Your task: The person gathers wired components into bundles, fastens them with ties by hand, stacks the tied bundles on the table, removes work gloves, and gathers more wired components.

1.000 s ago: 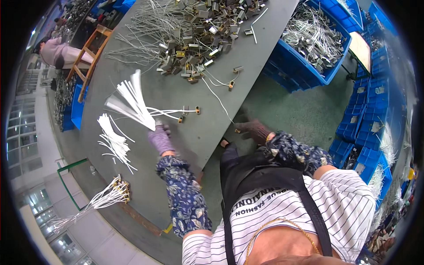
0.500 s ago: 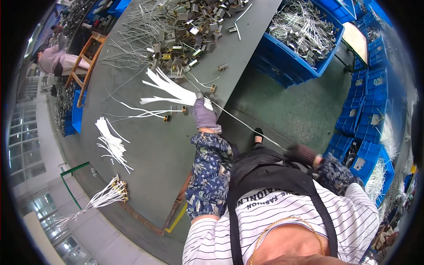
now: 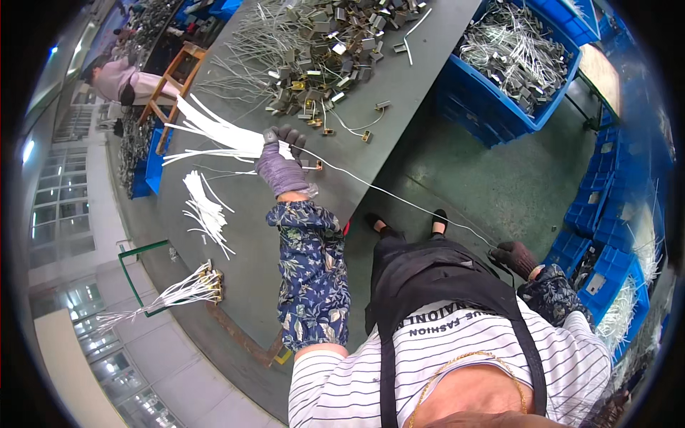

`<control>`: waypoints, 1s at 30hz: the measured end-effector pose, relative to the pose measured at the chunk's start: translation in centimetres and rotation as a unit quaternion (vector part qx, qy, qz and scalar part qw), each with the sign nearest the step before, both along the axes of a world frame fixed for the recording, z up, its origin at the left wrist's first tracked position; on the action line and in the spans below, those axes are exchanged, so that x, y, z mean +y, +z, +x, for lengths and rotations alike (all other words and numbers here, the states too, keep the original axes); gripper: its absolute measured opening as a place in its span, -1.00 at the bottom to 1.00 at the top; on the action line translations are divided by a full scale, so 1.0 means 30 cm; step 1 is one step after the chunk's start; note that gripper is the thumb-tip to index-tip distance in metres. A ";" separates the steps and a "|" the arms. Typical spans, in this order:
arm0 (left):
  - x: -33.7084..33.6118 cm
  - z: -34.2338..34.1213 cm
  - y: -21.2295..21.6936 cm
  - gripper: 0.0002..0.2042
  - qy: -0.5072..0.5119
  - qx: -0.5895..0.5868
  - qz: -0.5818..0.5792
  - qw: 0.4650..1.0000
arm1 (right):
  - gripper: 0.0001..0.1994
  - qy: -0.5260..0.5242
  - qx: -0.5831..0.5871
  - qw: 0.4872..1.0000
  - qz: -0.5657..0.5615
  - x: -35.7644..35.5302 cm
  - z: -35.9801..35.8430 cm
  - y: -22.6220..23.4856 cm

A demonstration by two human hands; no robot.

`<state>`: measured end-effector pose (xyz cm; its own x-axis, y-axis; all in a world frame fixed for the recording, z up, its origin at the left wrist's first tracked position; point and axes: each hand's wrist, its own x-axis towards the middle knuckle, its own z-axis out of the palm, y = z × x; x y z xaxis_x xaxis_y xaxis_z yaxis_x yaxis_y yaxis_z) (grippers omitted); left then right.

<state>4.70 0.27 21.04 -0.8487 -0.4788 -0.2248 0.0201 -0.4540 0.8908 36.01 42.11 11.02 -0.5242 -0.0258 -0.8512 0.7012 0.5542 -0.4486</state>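
Note:
My left hand (image 3: 282, 162), in a grey-purple glove, is closed round a thick bundle of white sleeving tubes (image 3: 225, 135) above the grey table. The tubes fan out toward the left. From this hand a long thin white wire (image 3: 399, 191) runs past the table edge to my right hand (image 3: 515, 258). That hand, in a dark brown glove, is closed on the wire's far end beside my hip. Close to my left fingers lie wires with small brass-coloured box-shaped parts (image 3: 318, 165). A second bundle of white tubes (image 3: 207, 212) lies to the left.
Across the far table spreads a heap of grey metal parts with wires (image 3: 321, 53). Wired parts (image 3: 207, 285) lie bunched at the near left corner. A full blue crate (image 3: 492, 107) stands right of the table; stacked blue crates (image 3: 592, 178) line the right side. Another person (image 3: 121, 78) is at far left.
My left hand has moved left over the table with the tube bundle. The wire between my hands spans a longer distance. The whole view has shifted slightly.

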 end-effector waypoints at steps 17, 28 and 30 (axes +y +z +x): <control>-0.241 0.184 -0.386 -0.87 -0.282 0.196 0.330 0.879 | -0.77 -0.083 -0.009 0.996 0.007 -0.014 -0.026 -0.079; -0.173 0.198 -0.103 -0.73 -0.011 -0.081 0.022 0.996 | -0.77 -0.048 0.012 0.998 -0.046 0.058 -0.051 -0.133; -0.166 0.182 -0.082 -0.72 -0.020 -0.076 0.021 0.997 | -0.78 -0.043 0.024 0.998 -0.040 0.070 -0.056 -0.133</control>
